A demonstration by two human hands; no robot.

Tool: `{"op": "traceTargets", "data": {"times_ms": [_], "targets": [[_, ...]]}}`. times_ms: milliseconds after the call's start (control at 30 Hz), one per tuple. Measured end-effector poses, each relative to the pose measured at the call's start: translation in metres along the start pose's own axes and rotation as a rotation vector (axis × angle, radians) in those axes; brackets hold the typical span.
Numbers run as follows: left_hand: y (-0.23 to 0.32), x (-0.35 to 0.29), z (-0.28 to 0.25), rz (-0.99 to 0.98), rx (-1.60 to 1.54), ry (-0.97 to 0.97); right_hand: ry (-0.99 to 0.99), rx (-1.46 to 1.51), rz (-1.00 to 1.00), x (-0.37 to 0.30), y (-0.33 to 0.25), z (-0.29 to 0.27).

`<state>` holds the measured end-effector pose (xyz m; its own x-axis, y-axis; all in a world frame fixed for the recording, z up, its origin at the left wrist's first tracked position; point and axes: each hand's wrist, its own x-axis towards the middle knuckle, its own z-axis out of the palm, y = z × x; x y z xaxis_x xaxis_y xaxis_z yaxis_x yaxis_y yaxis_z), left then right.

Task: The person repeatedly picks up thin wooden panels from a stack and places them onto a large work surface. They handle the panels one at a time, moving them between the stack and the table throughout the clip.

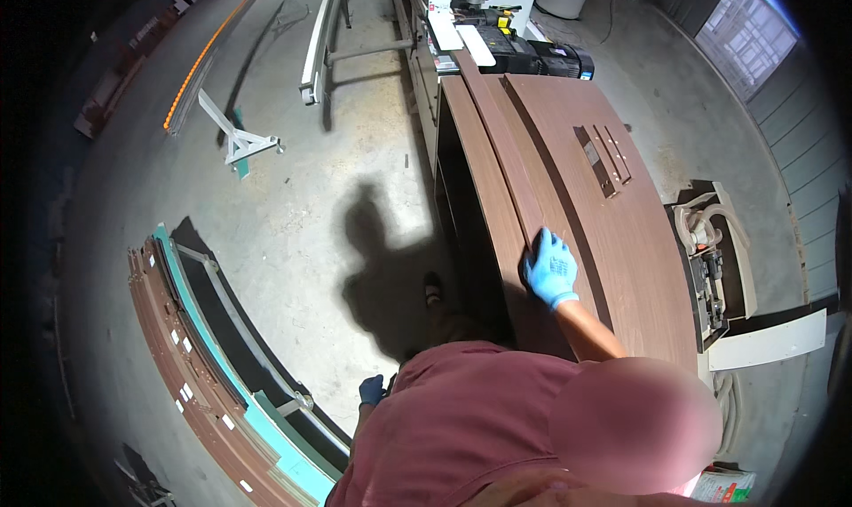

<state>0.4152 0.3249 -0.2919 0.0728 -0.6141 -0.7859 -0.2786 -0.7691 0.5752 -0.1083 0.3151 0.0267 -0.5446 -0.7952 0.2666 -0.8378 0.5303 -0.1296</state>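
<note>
My right hand (552,269), in a light blue glove, is closed over the near end of a long, narrow brown strip (499,143). The strip runs away from me along the brown wood-grain tabletop, and its far end reaches a machine (506,50) with black motors. Low at my left side hangs my left hand (372,389), in a darker blue glove, away from the table. Its fingers are too small and shaded to make out. A wider brown panel (586,209) lies on the table, right of the strip.
Small brown pieces (603,159) lie on the panel. To the left, a rack (213,307) with a teal edge carries several brown strips with white labels. Ahead stand a roller rail (321,41) and a white metal stand (235,138). Right of the table is an open case (710,267) with hoses.
</note>
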Motion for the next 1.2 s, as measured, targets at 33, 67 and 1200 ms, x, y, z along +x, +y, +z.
{"op": "traceTargets", "data": {"times_ms": [33,67,1200], "targets": [[0.005,-0.002,0.006,-0.003,0.034,0.006,-0.092,0.001,0.03,-0.02,0.008,-0.015],[0.01,-0.005,0.01,-0.006,0.07,0.013,-0.186,0.004,0.062,-0.036,0.012,-0.03],[-0.006,0.022,-0.004,0.179,0.153,-0.139,-0.169,-0.227,0.287,-0.061,0.079,-0.039]]}}
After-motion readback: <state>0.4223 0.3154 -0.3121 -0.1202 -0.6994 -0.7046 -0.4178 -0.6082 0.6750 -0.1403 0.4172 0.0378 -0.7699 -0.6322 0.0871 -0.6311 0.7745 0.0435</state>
